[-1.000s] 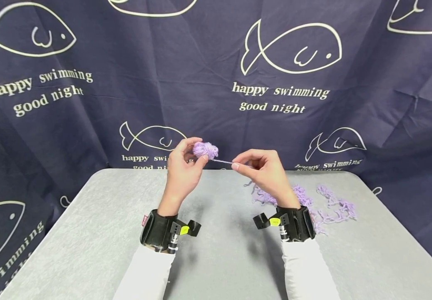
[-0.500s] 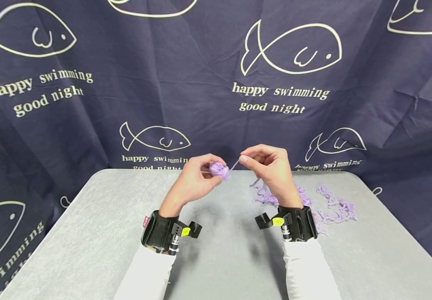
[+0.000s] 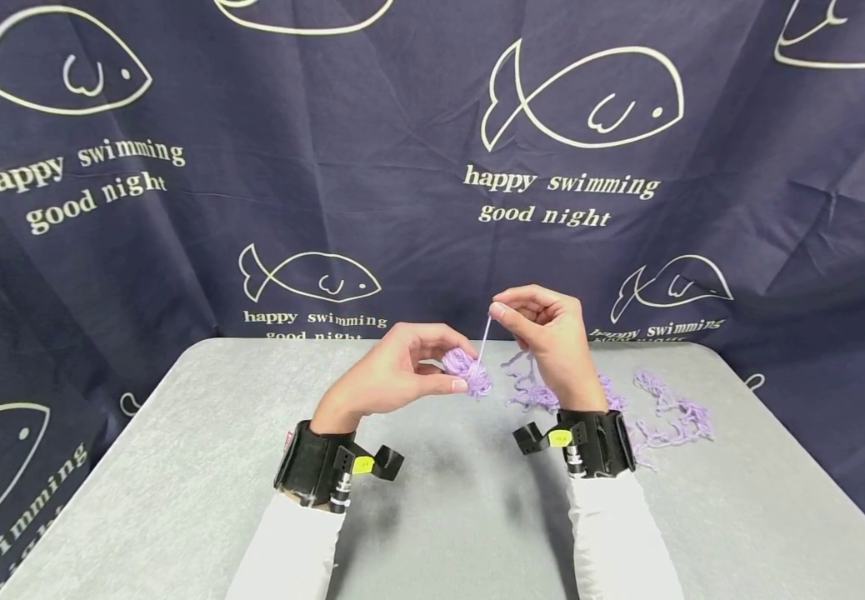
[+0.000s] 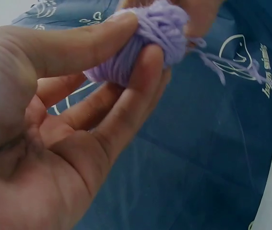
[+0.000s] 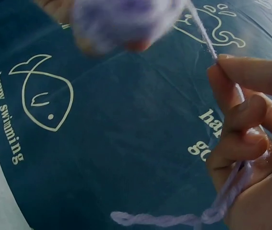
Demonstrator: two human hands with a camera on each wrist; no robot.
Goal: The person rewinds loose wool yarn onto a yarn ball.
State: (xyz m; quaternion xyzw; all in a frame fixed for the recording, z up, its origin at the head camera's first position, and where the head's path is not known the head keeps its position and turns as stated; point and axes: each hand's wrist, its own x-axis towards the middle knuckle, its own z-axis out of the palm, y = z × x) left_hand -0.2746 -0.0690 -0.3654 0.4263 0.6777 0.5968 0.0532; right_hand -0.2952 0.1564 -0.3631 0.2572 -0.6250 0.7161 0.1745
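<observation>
Two hands up over the grey table's far edge: left hand (image 3: pixel 395 375) pinches a small purple yarn ball (image 3: pixel 467 372), right hand (image 3: pixel 545 333) pinches its strand (image 3: pixel 483 340), running steeply upward. Backdrop reads "happy swimming good night".

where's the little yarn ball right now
In the head view the yarn ball sits mid-frame above the table, gripped in the left hand, just left of the right hand.

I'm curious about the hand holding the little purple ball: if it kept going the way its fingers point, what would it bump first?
Probably the right hand, which pinches the strand beside the ball in the left hand; depth is unclear.
</observation>
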